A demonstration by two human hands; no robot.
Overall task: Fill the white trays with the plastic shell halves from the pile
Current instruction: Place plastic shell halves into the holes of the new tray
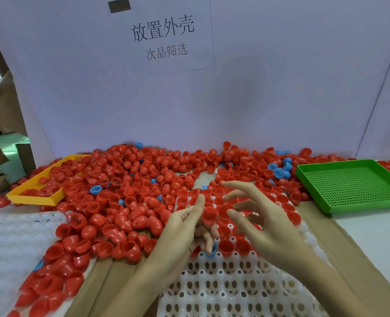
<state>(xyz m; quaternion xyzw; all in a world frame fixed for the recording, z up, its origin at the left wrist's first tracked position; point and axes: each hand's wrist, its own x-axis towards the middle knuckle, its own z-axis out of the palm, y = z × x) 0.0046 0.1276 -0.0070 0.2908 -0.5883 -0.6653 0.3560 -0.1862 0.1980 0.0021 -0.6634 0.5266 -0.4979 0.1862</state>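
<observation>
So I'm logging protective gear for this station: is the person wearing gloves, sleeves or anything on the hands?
No. Both the left hand and the right hand are bare: no gloves, rings, watch or bands show, and no sleeves cover the visible forearms.

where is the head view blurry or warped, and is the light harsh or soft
Head view: wide-angle bending bows the backboard edges; motion blur smears the red shells at lower left and softens the right hand; the sign stays readable; light is soft and even, with faint shadows and small glints on the shells.

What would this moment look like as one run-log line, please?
left hand: pinches red shell | right hand: open | white tray: partly filled
</observation>
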